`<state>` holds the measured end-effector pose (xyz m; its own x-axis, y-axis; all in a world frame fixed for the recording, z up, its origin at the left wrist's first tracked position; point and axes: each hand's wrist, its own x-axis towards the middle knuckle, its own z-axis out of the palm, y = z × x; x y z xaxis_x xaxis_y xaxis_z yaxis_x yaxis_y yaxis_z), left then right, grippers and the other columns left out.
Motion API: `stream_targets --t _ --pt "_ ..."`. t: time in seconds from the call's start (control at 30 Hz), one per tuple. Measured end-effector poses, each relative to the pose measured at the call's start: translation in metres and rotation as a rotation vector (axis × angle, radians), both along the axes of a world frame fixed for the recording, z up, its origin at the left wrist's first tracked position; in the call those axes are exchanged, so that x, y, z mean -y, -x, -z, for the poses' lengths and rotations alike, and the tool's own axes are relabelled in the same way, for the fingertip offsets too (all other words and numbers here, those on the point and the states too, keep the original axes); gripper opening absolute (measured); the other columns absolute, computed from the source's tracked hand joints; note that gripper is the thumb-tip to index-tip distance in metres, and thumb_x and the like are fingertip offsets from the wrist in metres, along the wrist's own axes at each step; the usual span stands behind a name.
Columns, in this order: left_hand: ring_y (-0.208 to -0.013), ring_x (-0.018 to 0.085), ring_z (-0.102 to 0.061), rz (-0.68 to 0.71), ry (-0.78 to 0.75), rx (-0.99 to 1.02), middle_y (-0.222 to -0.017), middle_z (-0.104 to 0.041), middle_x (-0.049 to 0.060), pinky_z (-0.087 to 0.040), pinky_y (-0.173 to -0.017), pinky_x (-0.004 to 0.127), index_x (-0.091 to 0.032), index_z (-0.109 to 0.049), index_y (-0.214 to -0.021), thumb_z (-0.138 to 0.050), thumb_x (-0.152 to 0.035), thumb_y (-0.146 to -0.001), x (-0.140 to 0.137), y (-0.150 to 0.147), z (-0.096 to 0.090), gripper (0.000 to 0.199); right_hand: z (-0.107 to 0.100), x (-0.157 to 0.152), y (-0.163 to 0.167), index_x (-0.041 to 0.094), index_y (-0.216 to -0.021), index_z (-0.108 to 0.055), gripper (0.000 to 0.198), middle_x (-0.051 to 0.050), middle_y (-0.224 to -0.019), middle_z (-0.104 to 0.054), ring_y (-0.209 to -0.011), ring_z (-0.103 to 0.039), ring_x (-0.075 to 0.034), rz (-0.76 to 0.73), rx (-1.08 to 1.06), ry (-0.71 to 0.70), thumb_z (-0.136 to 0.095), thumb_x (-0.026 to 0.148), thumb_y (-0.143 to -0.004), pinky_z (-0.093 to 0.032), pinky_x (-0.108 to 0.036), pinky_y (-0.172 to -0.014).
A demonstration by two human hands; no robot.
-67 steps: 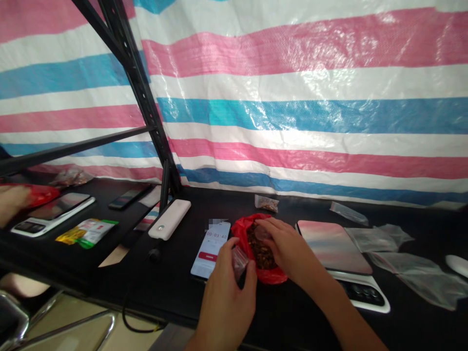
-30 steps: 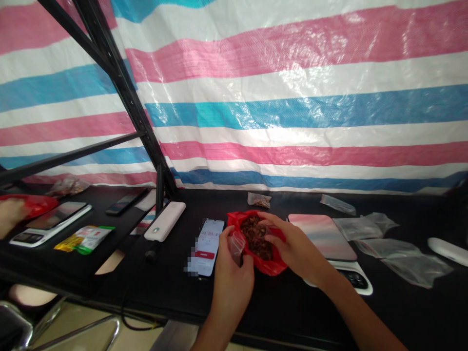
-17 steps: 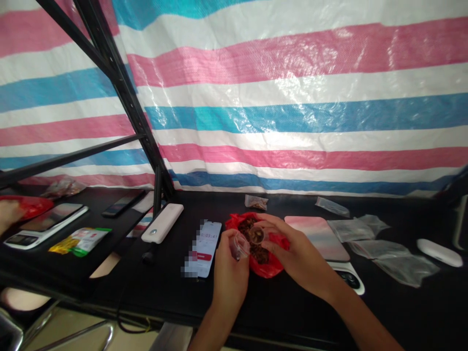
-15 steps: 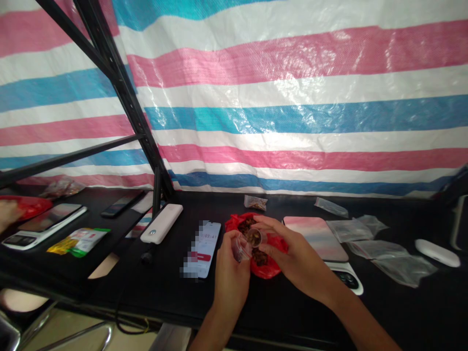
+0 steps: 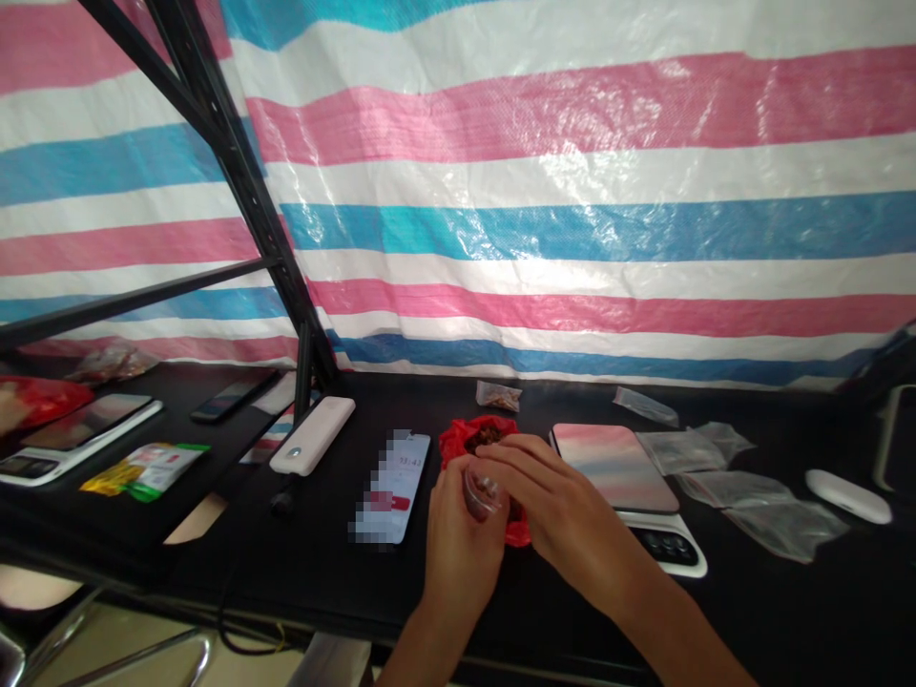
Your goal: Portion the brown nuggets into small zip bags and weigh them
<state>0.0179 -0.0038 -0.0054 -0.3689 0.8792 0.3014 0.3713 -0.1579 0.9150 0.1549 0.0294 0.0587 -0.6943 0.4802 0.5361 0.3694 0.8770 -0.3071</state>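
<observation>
Hands together over the red bag, centre of the table. Left hand is clamped round a small clear bag, mouth up, some brown bits visible in it. Right hand arches over from the right, fingers at the clear bag's mouth; whether they grip anything is hidden, can't tell. Red bag sits open just behind both hands, partly covered, brown pieces inside.

Left of the hands: phone with lit screen, partly pixelated; farther left, white power bank. Right: scale, pinkish plate, near the right hand. Small filled bag lies behind the red bag. Flat clear bags spread right of the scale, white case beyond them.

Far left: second scale, green-and-yellow packet, dark phone, another red bag with a co-worker's hand, blurred, at it. Striped sheet behind.
</observation>
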Motion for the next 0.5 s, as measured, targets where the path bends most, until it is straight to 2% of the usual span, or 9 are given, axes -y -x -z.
stream_targets --t 0.1,0.23,0.37,0.5 --pt "-0.093 0.021 -0.063 0.026 0.026 -0.009 -0.1 -0.065 0.004 -0.05 -0.084 0.035 -0.022 -0.059 -0.107 -0.061 -0.026 -0.089 0.0 0.001 0.001 0.018 -0.001 -0.004 0.0 0.027 -0.139 -0.06 0.06 -0.007 -0.135 -0.068 -0.128 -0.057 -0.024 0.019 -0.028 -0.016 -0.05 -0.003 -0.088 -0.049 -0.045 -0.11" --pt "-0.085 0.02 -0.058 -0.086 -0.021 -0.029 -0.092 -0.057 0.003 -0.049 -0.08 0.035 -0.022 -0.055 -0.096 -0.058 -0.029 -0.093 0.003 -0.001 -0.003 0.008 0.008 -0.023 -0.002 0.021 -0.13 -0.066 0.046 -0.01 -0.131 -0.069 -0.125 -0.058 -0.025 0.157 -0.053 0.034 -0.046 0.003 -0.093 -0.048 -0.047 -0.108" --pt "-0.096 0.023 -0.056 -0.196 -0.055 -0.033 -0.103 -0.051 0.006 -0.049 -0.089 0.04 -0.023 -0.052 -0.091 -0.056 -0.024 -0.092 0.007 -0.002 -0.003 0.004 0.021 -0.046 0.0 0.016 -0.121 -0.071 0.048 -0.012 -0.123 -0.073 -0.115 -0.062 -0.025 0.246 0.146 0.16 -0.044 -0.005 -0.086 -0.05 -0.041 -0.102" --pt "-0.11 0.029 -0.054 -0.151 -0.007 -0.06 -0.109 -0.053 0.009 -0.045 -0.098 0.047 -0.023 -0.052 -0.09 -0.058 -0.013 -0.083 0.006 -0.002 0.003 0.014 0.018 -0.058 0.01 0.014 -0.113 -0.073 0.05 -0.012 -0.12 -0.073 -0.112 -0.064 -0.026 0.311 0.354 0.188 -0.05 -0.01 -0.076 -0.049 -0.037 -0.1"
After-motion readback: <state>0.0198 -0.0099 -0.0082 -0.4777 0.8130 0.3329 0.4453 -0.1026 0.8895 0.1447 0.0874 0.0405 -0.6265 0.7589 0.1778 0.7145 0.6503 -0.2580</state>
